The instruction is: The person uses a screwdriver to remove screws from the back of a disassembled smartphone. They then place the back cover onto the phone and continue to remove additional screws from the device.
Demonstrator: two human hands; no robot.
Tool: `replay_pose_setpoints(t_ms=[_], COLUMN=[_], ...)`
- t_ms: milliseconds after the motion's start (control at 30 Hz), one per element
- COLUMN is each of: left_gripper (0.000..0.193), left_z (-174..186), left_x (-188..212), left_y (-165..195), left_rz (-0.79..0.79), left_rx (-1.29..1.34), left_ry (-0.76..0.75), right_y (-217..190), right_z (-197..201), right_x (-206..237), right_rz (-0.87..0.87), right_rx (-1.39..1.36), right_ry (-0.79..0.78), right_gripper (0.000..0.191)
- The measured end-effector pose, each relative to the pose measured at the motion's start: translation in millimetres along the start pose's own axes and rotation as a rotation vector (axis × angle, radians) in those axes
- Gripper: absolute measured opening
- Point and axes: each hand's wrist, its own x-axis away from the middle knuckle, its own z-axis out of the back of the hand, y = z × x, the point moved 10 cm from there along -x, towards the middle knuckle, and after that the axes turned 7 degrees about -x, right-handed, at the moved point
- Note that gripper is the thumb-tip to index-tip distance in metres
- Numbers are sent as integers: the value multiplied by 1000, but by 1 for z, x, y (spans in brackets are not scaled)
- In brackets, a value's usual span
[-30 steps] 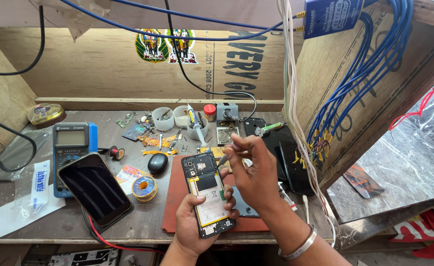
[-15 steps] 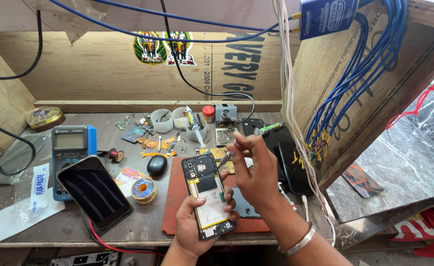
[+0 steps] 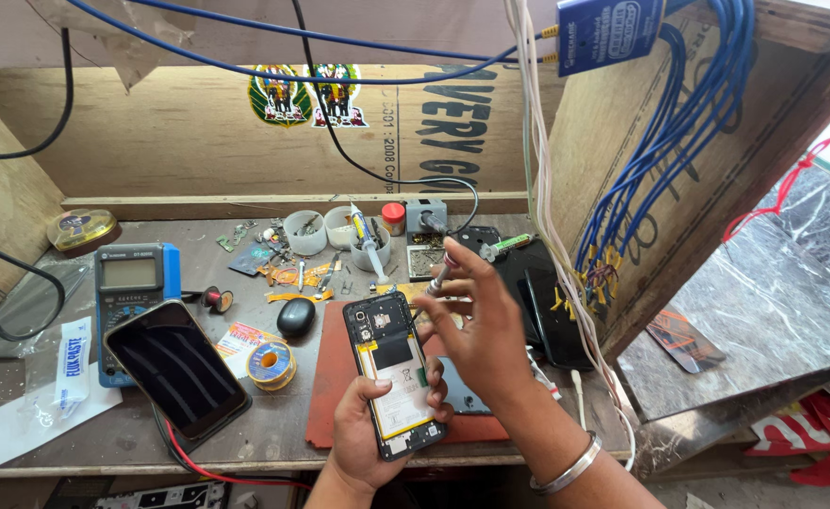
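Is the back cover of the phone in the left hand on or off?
Off. The phone held in the left hand shows its battery and internal board, with no cover over them.

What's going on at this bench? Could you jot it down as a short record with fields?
Place: wooden workbench
Left hand: grips an opened phone, back cover off
Right hand: holds a thin tool above the phone
Under phone: red mat
Left of mat: solder spool, dark phone, multimeter
Behind: small cups
Overhead: blue wires
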Motion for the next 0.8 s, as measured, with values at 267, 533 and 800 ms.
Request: replay_pose_setpoints(t_ms=[267,533,800], left_gripper=[82,85,81], left_z=[10,26,19], left_x=[16,35,30], left_y=[38,45,39], left_rz=[-95,-11,60], left_rx=[-114,-41,-116], left_ry=[82,149,120], right_y=[22,45,61], right_z=[21,8,-2], right_x=[38,86,88], right_rz=[-220,-219,-289], right_rx=[-510,-276,-143], right_ry=[164,51,-22], right_gripper=[78,78,71])
